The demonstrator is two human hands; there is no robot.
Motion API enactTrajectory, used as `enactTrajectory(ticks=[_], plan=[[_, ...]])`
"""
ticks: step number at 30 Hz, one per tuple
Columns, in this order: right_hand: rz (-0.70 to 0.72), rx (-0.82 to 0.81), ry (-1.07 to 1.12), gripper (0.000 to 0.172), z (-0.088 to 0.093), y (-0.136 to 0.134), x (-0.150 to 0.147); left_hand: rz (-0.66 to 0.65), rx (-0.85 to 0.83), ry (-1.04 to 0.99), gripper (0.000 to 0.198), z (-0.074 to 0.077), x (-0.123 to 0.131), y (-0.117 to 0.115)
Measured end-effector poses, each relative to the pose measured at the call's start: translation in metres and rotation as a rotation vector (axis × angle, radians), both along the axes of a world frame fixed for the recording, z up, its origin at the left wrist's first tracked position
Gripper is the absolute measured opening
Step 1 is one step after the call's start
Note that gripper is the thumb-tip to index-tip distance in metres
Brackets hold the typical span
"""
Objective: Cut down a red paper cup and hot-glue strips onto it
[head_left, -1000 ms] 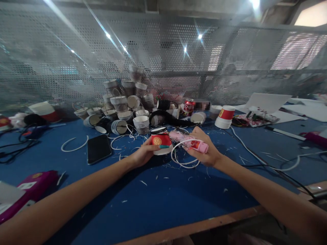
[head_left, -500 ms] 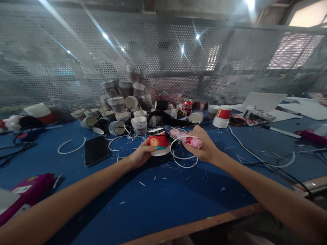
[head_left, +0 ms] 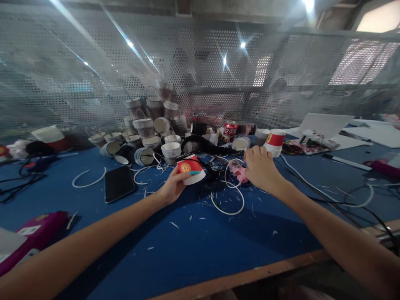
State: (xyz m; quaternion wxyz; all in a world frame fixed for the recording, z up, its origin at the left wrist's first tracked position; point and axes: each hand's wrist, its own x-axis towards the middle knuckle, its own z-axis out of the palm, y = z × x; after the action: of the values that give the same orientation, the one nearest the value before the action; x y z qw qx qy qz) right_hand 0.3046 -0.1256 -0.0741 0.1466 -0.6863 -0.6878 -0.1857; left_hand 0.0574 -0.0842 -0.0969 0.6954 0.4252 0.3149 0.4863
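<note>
My left hand (head_left: 173, 185) is closed around a red and white paper cup (head_left: 186, 167) with a round gold emblem. The cup is tilted, and black cord lies around its upper end. My right hand (head_left: 262, 168) is over the table with its fingers curled down and their tips hidden. Beside its thumb side lies a pink tool (head_left: 240, 173) with a rounded body, its kind unclear. A thin white cord (head_left: 229, 213) loops in front of the tool and runs up close to my right fingers. Tangled black cord (head_left: 214, 168) lies between the hands.
Cord-wrapped cups (head_left: 143, 127) are piled at the back left. Farther right stand a red drink can (head_left: 230, 131) and stacked paper cups (head_left: 275, 141). A black phone (head_left: 119, 184) lies left on the blue table (head_left: 200, 250), near a purple object (head_left: 43, 227). White scraps are scattered about.
The pink tool, gripped in my right hand before, is now lower at the table, and that hand has moved right. The white cord loop has dropped. My left hand has tilted the cup.
</note>
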Motion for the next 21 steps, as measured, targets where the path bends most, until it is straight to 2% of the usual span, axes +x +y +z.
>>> enactTrajectory(ticks=[2, 4, 6, 8, 10, 13, 17, 21], plan=[[0.135, 0.157, 0.231, 0.025, 0.007, -0.004, -0.005, -0.031, -0.003, 0.027, 0.035, 0.0, 0.0, 0.0], [0.406, 0.235, 0.45, 0.033, 0.011, -0.012, -0.011, -0.07, 0.004, 0.048, 0.036, -0.001, 0.0, 0.0], [0.699, 0.171, 0.585, 0.048, 0.012, -0.02, -0.019, -0.105, 0.023, 0.058, 0.039, -0.002, 0.0, 0.0], [0.886, -0.007, 0.643, 0.057, 0.01, -0.026, -0.028, -0.125, 0.04, 0.066, 0.043, -0.004, 0.0, 0.0], [0.935, -0.184, 0.67, 0.06, 0.004, -0.029, -0.036, -0.147, 0.049, 0.085, 0.046, -0.007, -0.001, 0.001], [0.889, -0.332, 0.719, 0.062, -0.002, -0.027, -0.044, -0.191, 0.064, 0.132, 0.047, -0.008, -0.003, 0.002], [0.869, -0.383, 0.826, 0.058, -0.003, -0.022, -0.046, -0.212, 0.094, 0.142, 0.049, -0.007, -0.004, 0.001], [0.958, -0.346, 1.021, 0.053, -0.002, -0.017, -0.041, -0.199, 0.079, 0.143, 0.054, -0.004, -0.004, 0.0]])
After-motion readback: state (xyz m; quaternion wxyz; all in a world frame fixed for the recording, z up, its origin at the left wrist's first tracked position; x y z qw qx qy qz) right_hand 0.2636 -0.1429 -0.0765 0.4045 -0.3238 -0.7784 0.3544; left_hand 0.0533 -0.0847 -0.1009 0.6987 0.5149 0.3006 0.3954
